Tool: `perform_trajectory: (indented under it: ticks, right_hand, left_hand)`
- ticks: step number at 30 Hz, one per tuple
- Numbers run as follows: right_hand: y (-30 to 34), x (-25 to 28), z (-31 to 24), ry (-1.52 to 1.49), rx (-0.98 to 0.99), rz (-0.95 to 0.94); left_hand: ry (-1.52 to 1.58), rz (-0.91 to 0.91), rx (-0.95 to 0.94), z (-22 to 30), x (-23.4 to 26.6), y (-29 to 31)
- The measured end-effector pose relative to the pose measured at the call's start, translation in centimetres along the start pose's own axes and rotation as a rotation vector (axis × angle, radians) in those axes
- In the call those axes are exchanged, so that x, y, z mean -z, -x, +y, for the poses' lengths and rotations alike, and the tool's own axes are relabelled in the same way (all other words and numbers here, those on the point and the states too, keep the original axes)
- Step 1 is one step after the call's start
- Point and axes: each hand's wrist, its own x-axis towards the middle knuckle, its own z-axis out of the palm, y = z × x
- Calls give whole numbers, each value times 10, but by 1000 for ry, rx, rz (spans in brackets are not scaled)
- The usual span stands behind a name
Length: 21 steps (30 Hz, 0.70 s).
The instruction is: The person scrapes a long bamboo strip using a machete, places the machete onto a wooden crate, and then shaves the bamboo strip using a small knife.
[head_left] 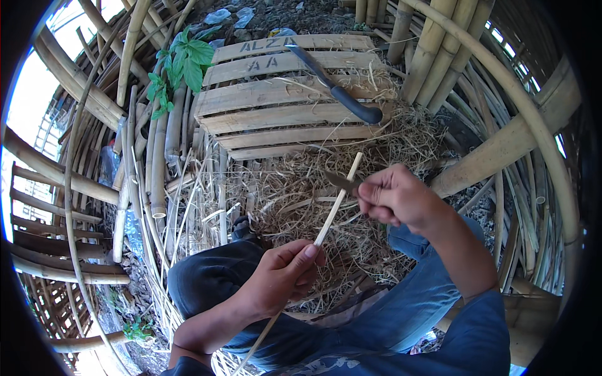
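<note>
Left hand is closed round a pale strip; right hand curls round a small knife, blade crossing the strip's upper part.

Dark capital letters mark the two farthest slats of a wooden crate.

Bamboo walls (daylight between), dark ground.
</note>
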Motion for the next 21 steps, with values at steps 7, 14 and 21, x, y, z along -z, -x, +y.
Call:
perform_trajectory:
  ticks: [7,14,21]
  right_hand:
    - [-1,27,-6,-90,117,397]
    - [11,-25,8,177,225,139]
    - [6,-54,24,281,108,-68]
  left_hand:
    - [37,-88,-37,-2,2,3]
    - [165,96,-20,3,0,-5]
    - [30,119,-49,-6,8,-5]
